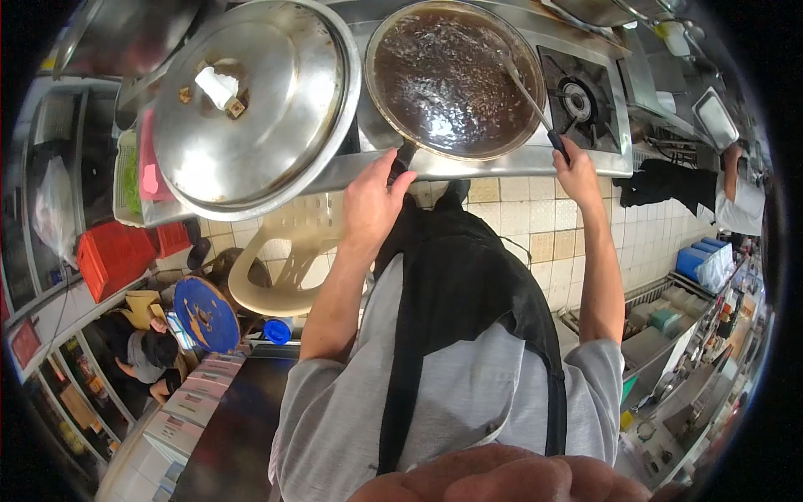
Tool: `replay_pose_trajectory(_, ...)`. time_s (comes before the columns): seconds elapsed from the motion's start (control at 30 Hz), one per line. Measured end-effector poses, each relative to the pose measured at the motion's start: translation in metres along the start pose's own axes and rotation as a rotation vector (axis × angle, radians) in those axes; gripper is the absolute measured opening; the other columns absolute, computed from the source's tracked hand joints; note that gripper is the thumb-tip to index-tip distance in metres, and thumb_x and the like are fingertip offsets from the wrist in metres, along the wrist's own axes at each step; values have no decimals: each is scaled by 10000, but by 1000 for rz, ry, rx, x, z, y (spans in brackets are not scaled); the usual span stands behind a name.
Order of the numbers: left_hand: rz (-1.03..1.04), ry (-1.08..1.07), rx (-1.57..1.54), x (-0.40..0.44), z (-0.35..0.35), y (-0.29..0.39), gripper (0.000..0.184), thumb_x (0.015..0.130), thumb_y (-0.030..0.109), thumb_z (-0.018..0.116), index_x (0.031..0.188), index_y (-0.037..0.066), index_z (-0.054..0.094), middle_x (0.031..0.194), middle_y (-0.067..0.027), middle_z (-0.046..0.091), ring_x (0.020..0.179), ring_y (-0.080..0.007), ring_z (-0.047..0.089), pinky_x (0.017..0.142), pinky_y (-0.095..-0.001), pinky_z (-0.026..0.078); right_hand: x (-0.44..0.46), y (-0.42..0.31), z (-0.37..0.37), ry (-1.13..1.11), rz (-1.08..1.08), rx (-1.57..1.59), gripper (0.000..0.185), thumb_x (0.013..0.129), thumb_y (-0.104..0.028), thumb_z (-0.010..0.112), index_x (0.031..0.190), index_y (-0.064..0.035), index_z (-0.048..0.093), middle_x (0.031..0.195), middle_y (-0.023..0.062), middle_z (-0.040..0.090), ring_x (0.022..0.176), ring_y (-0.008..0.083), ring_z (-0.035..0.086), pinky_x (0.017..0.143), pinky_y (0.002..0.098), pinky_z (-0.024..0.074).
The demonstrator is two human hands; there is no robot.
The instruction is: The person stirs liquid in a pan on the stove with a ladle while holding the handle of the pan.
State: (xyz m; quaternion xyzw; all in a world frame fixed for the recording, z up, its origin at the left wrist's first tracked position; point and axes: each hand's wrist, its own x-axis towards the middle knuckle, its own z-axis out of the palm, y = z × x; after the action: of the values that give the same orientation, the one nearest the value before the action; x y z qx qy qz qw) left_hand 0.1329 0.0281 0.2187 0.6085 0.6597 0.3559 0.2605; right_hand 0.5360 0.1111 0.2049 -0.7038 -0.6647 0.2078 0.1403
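A wide pan (403, 139) of dark brown, bubbling liquid (443, 75) sits on the stove. My left hand (374, 197) is closed around its short black handle (402, 159) at the front edge. My right hand (577, 173) grips the black grip of a long metal utensil (530, 99). The utensil slants into the right side of the pan, and its head is hidden in the liquid, so its kind does not show.
Left of the pan stands a large pot under a domed steel lid (259, 100). To the right is a gas burner (575, 98). A beige plastic chair (251, 280) and red crate (113, 259) are at left. One person (740, 197) stands far right; another (150, 356) is lower left.
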Motion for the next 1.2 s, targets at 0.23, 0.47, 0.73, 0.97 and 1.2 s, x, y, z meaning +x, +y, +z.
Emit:
replay_pose_trajectory(0.23, -83, -72, -18, 0, -3, 3, 501, 925, 323, 784, 1299, 9, 677, 1196, -207, 721, 1029, -377, 712, 873, -427, 572, -38, 3, -22, 15, -5, -52, 344, 971, -175, 635, 1294, -58, 642, 1034, 308, 697, 1033, 489, 667, 833, 526, 552)
replay_pose_trajectory(0.47, -44, -49, -28, -1, 2, -6, 507, 926, 326, 784, 1299, 0, 676, 1200, -226, 716, 1029, -387, 711, 872, -432, 572, -75, -4, -40, -72, 88, -53, 339, 962, -160, 646, 1281, -45, 646, 1043, 302, 696, 1023, 483, 674, 829, 500, 553)
replay_pose_trajectory(0.73, -43, -70, 21, 1, -2, -2, 496, 921, 326, 786, 1286, 7, 682, 1174, -224, 723, 1044, -397, 704, 887, -444, 567, -97, -22, -55, -138, 8, -13, 358, 963, -123, 654, 1280, 43, 639, 772, 160, 646, 699, 198, 635, 669, 351, 507)
replay_pose_trajectory(0.97, 2, -30, 19, 1, 2, -10, 542, 891, 315, 830, 1291, -21, 685, 1138, -224, 740, 897, -295, 746, 795, -367, 599, -108, -44, -60, -269, 103, 131, 312, 930, -129, 658, 1196, 35, 660, 821, 214, 651, 765, 274, 660, 734, 399, 514)
replay_pose_trajectory(1.2, -18, -37, -5, 1, 2, -8, 521, 898, 314, 818, 1285, -10, 690, 1142, -224, 734, 921, -332, 731, 810, -396, 589, -110, -57, -57, -386, 117, 253, 304, 954, -123, 645, 1204, 50, 655, 786, 96, 633, 742, 163, 574, 697, 356, 487)
